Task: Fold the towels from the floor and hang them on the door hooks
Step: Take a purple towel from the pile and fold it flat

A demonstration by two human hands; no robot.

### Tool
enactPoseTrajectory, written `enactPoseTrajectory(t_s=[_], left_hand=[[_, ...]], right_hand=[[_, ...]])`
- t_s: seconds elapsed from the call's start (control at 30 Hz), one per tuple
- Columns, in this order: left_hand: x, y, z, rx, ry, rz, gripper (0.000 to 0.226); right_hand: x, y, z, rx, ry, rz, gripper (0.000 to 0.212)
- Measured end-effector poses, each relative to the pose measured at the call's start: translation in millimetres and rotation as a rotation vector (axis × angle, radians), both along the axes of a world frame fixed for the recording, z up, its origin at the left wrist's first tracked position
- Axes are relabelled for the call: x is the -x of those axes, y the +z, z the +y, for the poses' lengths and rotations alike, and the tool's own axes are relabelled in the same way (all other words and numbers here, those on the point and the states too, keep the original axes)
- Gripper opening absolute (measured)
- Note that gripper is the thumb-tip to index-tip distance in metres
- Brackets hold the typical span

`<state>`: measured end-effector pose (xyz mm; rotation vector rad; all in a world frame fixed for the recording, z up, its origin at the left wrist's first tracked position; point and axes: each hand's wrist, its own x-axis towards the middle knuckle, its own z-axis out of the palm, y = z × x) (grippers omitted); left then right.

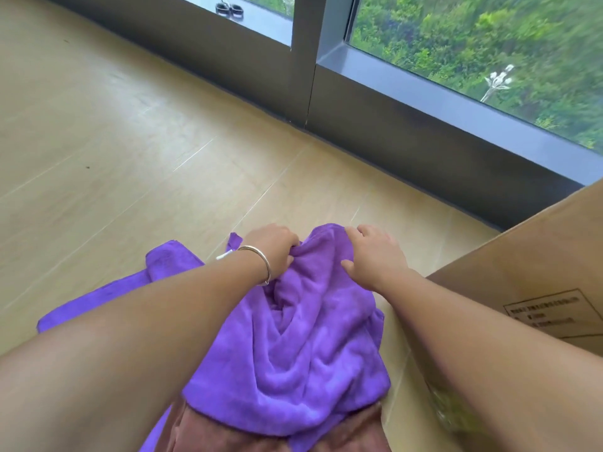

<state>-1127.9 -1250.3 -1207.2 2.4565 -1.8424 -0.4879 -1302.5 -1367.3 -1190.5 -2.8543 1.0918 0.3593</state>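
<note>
On the pale wood-look floor (130, 141) by the dark-framed window (473, 53), a plush purple towel (303, 337) is gripped, bunched, by the left hand (277, 252) and right hand (375, 252).

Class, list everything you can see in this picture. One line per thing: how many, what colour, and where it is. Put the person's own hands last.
Towel: one, purple, bunched on the floor, near edge lifted.
Cloth: one, brown, under the towel at the bottom edge.
Cardboard box: one, brown, at right.
Floor: tan tiles.
Window frame: dark grey, along the top.
Bracelet: one, silver, left wrist.
Left hand: grips the towel.
Right hand: grips the towel.
</note>
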Motion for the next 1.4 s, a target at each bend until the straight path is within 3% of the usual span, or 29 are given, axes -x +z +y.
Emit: enactPoseTrajectory(t_s=[0.27, 0.47, 0.57, 0.67, 0.93, 1.1, 1.27, 1.4], left_hand=[[-74, 32, 110, 0.001, 0.045, -0.058, 0.009], [-100, 52, 176, -0.241, 0.212, 0.150, 0.011], [-97, 43, 166, -0.300, 0.335, 0.129, 0.038], [-90, 30, 140, -0.242, 0.363, 0.047, 0.048], [-77, 11, 99, -0.035, 0.566, 0.090, 0.023], [-76, -1, 103, -0.083, 0.637, 0.028, 0.017], [-75, -8, 116, -0.137, 0.657, 0.161, 0.024], [-76, -5, 130, -0.021, 0.638, 0.320, 0.017]], right_hand=[[-12, -6, 9, 0.008, 0.035, -0.151, 0.062], [-38, -17, 43, -0.041, 0.221, -0.180, 0.068], [-49, -23, 54, -0.067, 0.243, -0.205, 0.065], [-62, -29, 58, -0.082, 0.244, -0.224, 0.060], [-117, -36, 49, -0.022, 0.279, -0.296, 0.038], [-142, -42, 45, 0.002, 0.347, -0.220, 0.032], [-162, -47, 48, -0.038, 0.445, -0.075, 0.039], [-174, -42, 48, -0.038, 0.522, -0.002, 0.034]])
